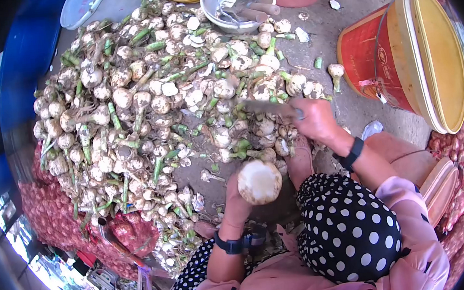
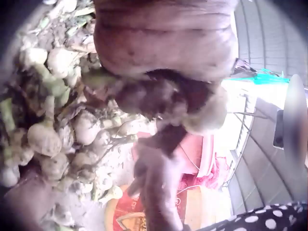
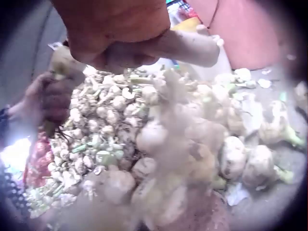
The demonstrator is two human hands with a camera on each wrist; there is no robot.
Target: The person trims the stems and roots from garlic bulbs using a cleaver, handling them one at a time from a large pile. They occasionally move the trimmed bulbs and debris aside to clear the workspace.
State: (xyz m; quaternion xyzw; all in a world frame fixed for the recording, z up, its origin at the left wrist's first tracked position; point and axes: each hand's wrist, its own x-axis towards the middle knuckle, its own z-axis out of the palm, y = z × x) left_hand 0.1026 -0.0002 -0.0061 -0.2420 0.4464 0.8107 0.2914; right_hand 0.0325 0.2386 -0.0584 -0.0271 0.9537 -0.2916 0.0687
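The left hand [image 1: 237, 191] grips a garlic bulb [image 1: 259, 182] whose pale cut face is turned up in the head view. In the right hand [image 1: 316, 120] is a knife [image 1: 270, 108], held by its handle, the blade pointing left over the pile and apart from the bulb. The right wrist view shows the fingers curled round a pale handle [image 3: 187, 48], the blade blurred. The left wrist view has the left hand [image 2: 163, 43] curled round the bulb [image 2: 209, 113], with the right hand [image 2: 161, 183] below. Loose garlic bulbs [image 1: 123, 97] with green stem pieces lie in front.
A bowl [image 1: 207, 3] holding wooden-handled tools stands at the top. To the right is a red and yellow bucket [image 1: 373, 58]. Red net sacks [image 1: 56, 221] lie at left and right. A foot [image 1: 300, 164] is between the hands, and a metal-ended bar [image 1: 116, 243] is lower left.
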